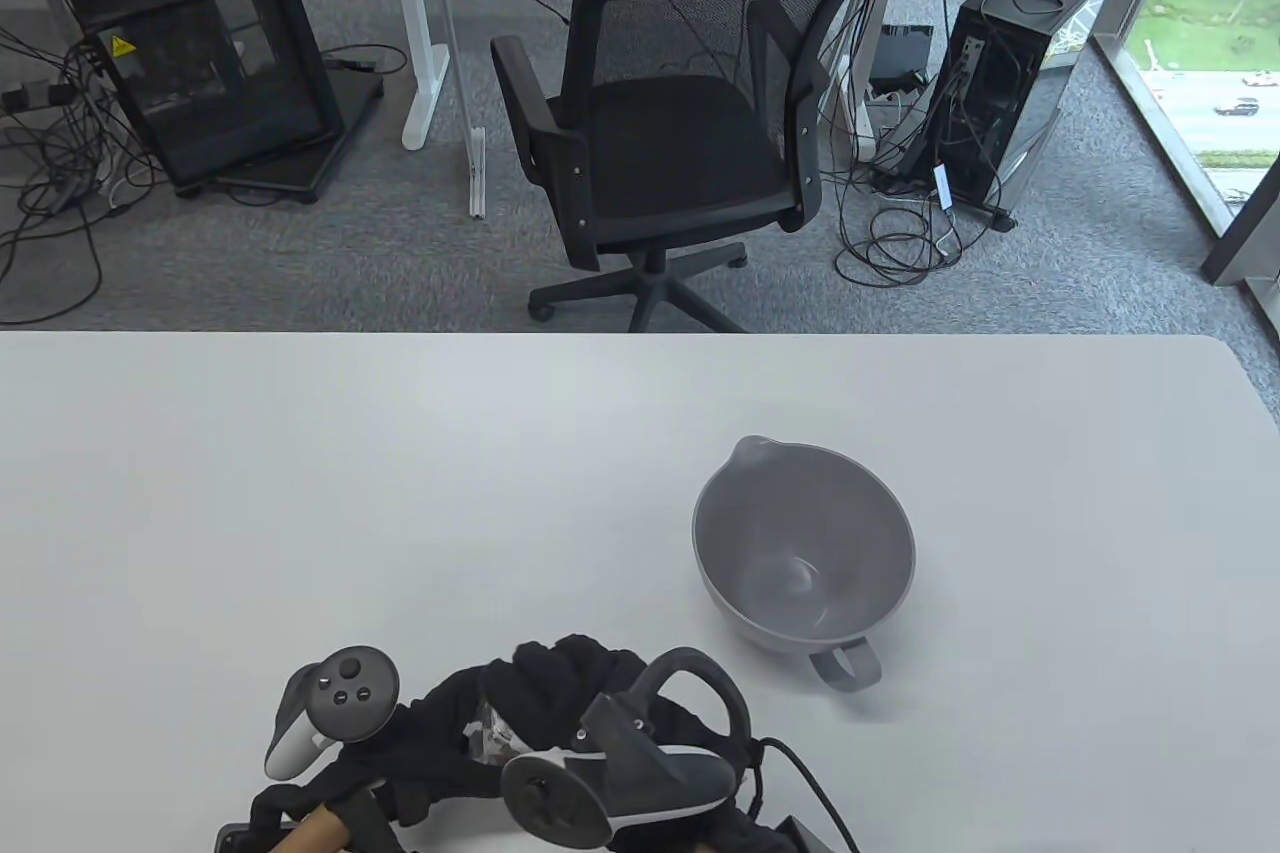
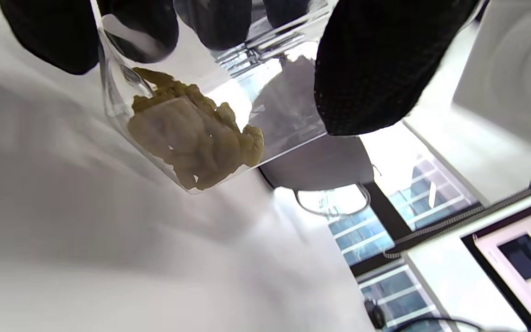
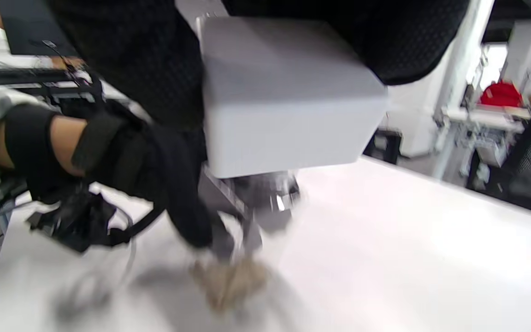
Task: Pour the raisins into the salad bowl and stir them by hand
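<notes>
An empty grey salad bowl [image 1: 720, 533] with a spout and a handle stands on the white table, right of centre. Both gloved hands meet at the table's near edge, left of the bowl. My left hand [image 1: 450, 738] grips a clear jar [image 2: 187, 138] holding a clump of yellowish raisins [image 2: 191, 143], tilted just above the table. My right hand [image 1: 575, 683] grips the jar's square white lid [image 3: 284, 92] from above, its fingers [image 3: 145, 60] curled round it. The lid sits over the jar's neck; blur hides whether it is on or off.
The white table [image 1: 400, 493] stretches out to the left and far side of the bowl. A black cable [image 1: 810, 783] runs from the right hand over the near edge. Beyond the far edge stand an office chair [image 1: 670, 143] and a computer tower [image 1: 1000, 93] on the floor.
</notes>
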A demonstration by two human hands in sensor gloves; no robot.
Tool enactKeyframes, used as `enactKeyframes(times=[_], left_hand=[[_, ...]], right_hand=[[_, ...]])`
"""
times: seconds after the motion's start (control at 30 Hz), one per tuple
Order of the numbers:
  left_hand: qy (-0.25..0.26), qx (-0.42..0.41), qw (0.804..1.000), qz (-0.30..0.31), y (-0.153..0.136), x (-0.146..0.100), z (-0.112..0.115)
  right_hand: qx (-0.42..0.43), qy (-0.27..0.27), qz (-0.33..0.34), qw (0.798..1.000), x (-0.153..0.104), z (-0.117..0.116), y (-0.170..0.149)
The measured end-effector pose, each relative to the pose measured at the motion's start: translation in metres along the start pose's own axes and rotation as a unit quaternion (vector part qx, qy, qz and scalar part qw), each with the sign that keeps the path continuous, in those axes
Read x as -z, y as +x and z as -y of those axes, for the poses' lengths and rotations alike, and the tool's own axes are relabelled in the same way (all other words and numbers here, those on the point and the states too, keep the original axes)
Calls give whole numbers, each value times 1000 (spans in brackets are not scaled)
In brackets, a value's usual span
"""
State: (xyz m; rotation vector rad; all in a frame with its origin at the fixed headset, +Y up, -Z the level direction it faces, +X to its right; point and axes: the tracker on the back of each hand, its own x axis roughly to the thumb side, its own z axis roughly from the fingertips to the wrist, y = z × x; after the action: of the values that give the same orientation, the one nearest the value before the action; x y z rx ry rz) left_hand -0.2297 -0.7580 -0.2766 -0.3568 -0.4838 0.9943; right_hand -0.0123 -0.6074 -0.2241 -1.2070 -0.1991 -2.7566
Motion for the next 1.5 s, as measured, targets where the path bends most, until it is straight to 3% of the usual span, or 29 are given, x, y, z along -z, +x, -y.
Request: enactKeyframes(times=[0.07, 0.13, 0.2, 0.3, 0.37, 0.4, 0.43, 0.5, 0.53, 0.57, 0.6, 0.63, 0.67, 0.7, 0.73, 0.8, 0.87, 0.9, 0.97, 1.0, 1.03, 1.1, 1.2, 1.3, 1.4, 1.5], left_hand=[[19, -20, 1000, -2, -2, -1, -6], [33, -31, 999, 5, -3, -2, -12], [44, -23, 999, 17, -3, -4, -16], [51, -5, 998, 38, -4, -7, -21], [57, -7, 998, 37, -5, -9, -23], [57, -12, 998, 38, -5, -9, -23], [53, -15, 998, 41, -6, -9, -24], [44, -19, 998, 49, -5, -8, -23], [40, -17, 998, 50, -4, -8, -22], [37, -10, 998, 51, -2, -8, -21], [36, -6, 998, 52, -1, -8, -21], [31, 0, 998, 55, 0, -8, -21], [24, 3, 998, 59, 0, -7, -21], [23, 3, 998, 60, -1, -7, -21], [25, 0, 998, 56, -2, -6, -20], [21, -5, 998, 53, -4, -5, -20], [11, -5, 998, 60, -6, -4, -19], [6, -6, 998, 62, -6, -3, -18], [-4, -8, 998, 64, -5, -4, -16], [-8, -7, 998, 66, -4, -4, -15], [-16, -7, 997, 70, -3, -4, -15], [-55, -22, 995, 75, -1, -3, -14], [-99, -48, 990, 91, 1, -1, -12], [-79, -31, 989, 120, 10, -4, -14], [-78, -48, 981, 173, 22, -9, -25], [-42, -90, 974, 203, 29, -18, -44]], right_hand=[[6, 58, -24, 998, 10, -28, -12], [9, 135, -57, 989, 26, -76, -26], [7, 169, -71, 983, 38, -117, -32], [25, 272, -59, 960, 45, -148, -29], [5, 246, -57, 968, 43, -137, -31], [23, 197, -67, 978, 39, -121, -35], [36, 145, -76, 986, 34, -106, -39], [68, -24, -128, 989, 14, -68, -54], [82, -116, -179, 974, -1, -52, -67], [92, -213, -283, 931, -22, -38, -84], [99, -263, -348, 895, -36, -33, -96], [108, -304, -427, 845, -57, -31, -121], [127, -289, -494, 810, -77, -38, -149], [159, -260, -530, 791, -90, -49, -167], [250, -206, -555, 766, -107, -71, -196], [457, -136, -511, 716, -118, -109, -224], [606, -78, -413, 675, -108, -138, -233], [624, -58, -401, 669, -104, -146, -234], [652, -83, -374, 654, -94, -153, -233], [647, -100, -384, 652, -90, -149, -229], [599, -113, -400, 685, -85, -144, -227], [552, -130, -377, 732, -75, -134, -221], [582, -124, -305, 744, -47, -122, -207], [613, -105, -237, 747, -8, -122, -190], [626, -84, -224, 742, 22, -124, -177], [596, -61, -225, 768, 39, -125, -172]])
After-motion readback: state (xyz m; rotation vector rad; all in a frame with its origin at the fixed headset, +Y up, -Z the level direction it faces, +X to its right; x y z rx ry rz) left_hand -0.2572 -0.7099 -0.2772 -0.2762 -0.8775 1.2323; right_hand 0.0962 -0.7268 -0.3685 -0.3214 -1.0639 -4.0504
